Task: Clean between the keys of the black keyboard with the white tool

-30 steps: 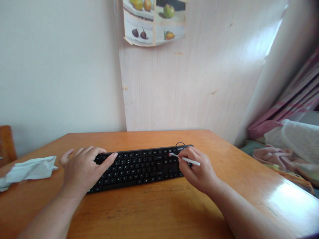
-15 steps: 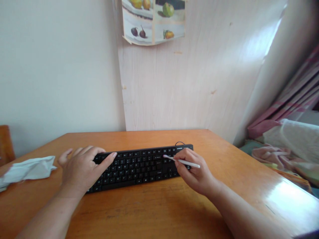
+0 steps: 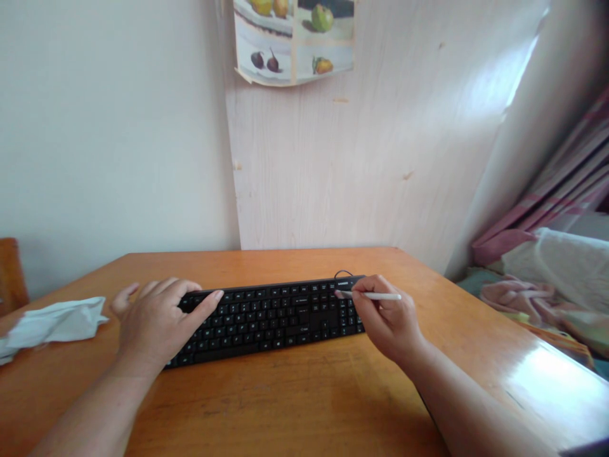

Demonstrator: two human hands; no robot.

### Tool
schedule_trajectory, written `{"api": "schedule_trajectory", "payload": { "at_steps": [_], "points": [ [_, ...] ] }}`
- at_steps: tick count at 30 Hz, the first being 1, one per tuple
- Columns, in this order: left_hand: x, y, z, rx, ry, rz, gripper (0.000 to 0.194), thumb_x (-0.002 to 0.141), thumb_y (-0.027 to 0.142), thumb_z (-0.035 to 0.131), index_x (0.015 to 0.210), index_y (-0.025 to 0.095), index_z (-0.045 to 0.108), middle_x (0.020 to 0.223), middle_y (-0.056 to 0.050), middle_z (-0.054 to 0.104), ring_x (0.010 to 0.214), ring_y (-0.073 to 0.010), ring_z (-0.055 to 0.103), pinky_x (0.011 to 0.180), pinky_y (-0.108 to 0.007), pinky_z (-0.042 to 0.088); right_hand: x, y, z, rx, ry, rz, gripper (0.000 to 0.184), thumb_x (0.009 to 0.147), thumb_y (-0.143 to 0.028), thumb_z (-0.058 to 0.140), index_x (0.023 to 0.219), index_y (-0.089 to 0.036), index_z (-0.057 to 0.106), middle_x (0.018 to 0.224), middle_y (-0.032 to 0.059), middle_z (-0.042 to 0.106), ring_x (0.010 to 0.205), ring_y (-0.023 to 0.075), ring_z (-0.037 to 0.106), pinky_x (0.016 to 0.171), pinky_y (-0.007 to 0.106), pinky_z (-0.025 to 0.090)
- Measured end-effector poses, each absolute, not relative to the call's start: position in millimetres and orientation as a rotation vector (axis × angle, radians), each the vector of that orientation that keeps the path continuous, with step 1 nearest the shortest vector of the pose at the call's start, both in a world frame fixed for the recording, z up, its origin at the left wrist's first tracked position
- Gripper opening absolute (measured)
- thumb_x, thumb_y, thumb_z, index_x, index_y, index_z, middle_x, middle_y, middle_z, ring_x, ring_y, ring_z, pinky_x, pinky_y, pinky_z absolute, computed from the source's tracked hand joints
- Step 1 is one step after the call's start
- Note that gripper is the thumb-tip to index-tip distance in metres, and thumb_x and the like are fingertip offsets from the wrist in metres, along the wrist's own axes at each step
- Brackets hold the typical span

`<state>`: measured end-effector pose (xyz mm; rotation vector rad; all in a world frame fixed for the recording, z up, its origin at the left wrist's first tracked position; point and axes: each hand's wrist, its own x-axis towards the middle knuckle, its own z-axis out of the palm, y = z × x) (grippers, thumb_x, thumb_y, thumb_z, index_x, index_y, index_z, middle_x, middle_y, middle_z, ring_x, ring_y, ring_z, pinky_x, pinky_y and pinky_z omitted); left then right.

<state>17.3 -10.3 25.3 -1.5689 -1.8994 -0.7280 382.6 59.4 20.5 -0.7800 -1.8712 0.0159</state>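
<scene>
Head view: left hand (image 3: 159, 317) clamped on keyboard (image 3: 266, 322), right hand (image 3: 389, 318) clamped on brush (image 3: 385, 296), now farther right.

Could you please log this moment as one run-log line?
left hand: on black keyboard, left end; right hand: holding white brush at keyboard's right part; rest: white cloth on table

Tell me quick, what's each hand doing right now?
Left hand: partly open, thumb and fingers resting on the left end of the long black keyboard.
Right hand: closed, holding the slim white-handled brush.
</scene>
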Motion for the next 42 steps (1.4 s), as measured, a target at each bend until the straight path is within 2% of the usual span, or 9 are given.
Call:
{"api": "schedule_trajectory", "payload": {
  "at_steps": [5,13,22,31,42],
  "points": [
    [19,-11,26,-1.559,-1.908,-0.717,0.039,0.089,0.060,0.051,0.083,0.025,0.067,0.091,-0.006,0.075,0.099,-0.0309,0.064,0.107,-0.053,0.025,374,50,21,-0.585,-1.994,0.204,0.010,0.092,-0.016,0.058,0.084,-0.021,0.059,0.065,-0.0031,0.057,0.056,0.0110,0.051,0.054,0.025,0.038],
    [19,-10,26,-1.565,-1.890,-0.732,0.039,0.089,0.061,0.051,0.084,0.026,0.067,0.091,-0.005,0.074,0.099,-0.0309,0.065,0.107,-0.053,0.026,368,54,14,-0.533,-2.124,0.290,0.009,0.091,-0.014,0.060,0.095,-0.021,0.062,0.079,0.0011,0.063,0.070,0.0141,0.058,0.066,0.027,0.045],
    [17,-10,24,-1.559,-1.896,-0.720,0.040,0.088,0.063,0.050,0.084,0.026,0.066,0.091,-0.005,0.075,0.099,-0.0309,0.064,0.107,-0.053,0.026,370,55,19,-0.625,-2.138,0.115,0.013,0.084,-0.009,0.057,0.088,-0.021,0.058,0.075,-0.0009,0.062,0.065,0.0127,0.055,0.062,0.026,0.038],
    [17,-10,25,-1.568,-1.898,-0.729,0.040,0.089,0.063,0.049,0.083,0.027,0.066,0.090,-0.004,0.075,0.098,-0.0308,0.065,0.106,-0.053,0.025,376,57,23,-0.810,-2.081,-0.061,0.010,0.081,-0.011,0.054,0.079,-0.021,0.056,0.066,-0.0020,0.059,0.061,0.0134,0.053,0.059,0.026,0.034],
    [16,-10,24,-1.568,-1.888,-0.717,0.040,0.089,0.063,0.050,0.083,0.026,0.066,0.090,-0.005,0.074,0.099,-0.0313,0.064,0.105,-0.053,0.026,383,58,25,-0.923,-1.940,-0.094,0.010,0.084,-0.014,0.056,0.076,-0.021,0.056,0.061,-0.0030,0.055,0.059,0.0141,0.052,0.059,0.028,0.033]
  ]
}}
